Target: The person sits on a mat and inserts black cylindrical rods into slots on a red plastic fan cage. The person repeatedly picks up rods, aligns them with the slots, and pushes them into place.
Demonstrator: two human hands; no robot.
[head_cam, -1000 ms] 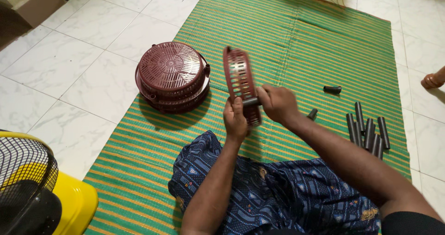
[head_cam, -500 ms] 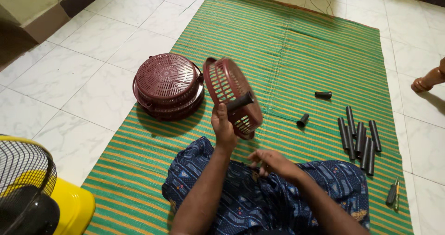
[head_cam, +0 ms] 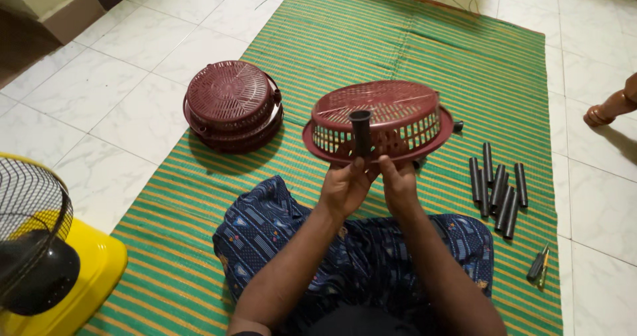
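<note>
Since 0.5 s ago you've turned the maroon basket (head_cam: 385,120) upside-down, level; right hand (head_cam: 400,180) came up beside left hand (head_cam: 346,185). Both grips closed on its near rim; black tube (head_cam: 361,134) stands upright just above, w/ spare tubes (head_cam: 497,189) off to the right.

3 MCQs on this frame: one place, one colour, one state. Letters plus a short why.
1. Where is the stack of baskets?
A. on the mat's left edge
B. on the person's lap
C. beside the screwdriver

2. What colour is the held basket?
A. yellow
B. maroon
C. white

3. How is the held basket turned?
A. standing on edge
B. open side up
C. upside down, base up

Key:
1 A: it straddles the green striped mat and the tiles.
2 B: same maroon as the stack.
3 C: the left hand and right hand hold its rim, black tube upright, base on top.
</note>
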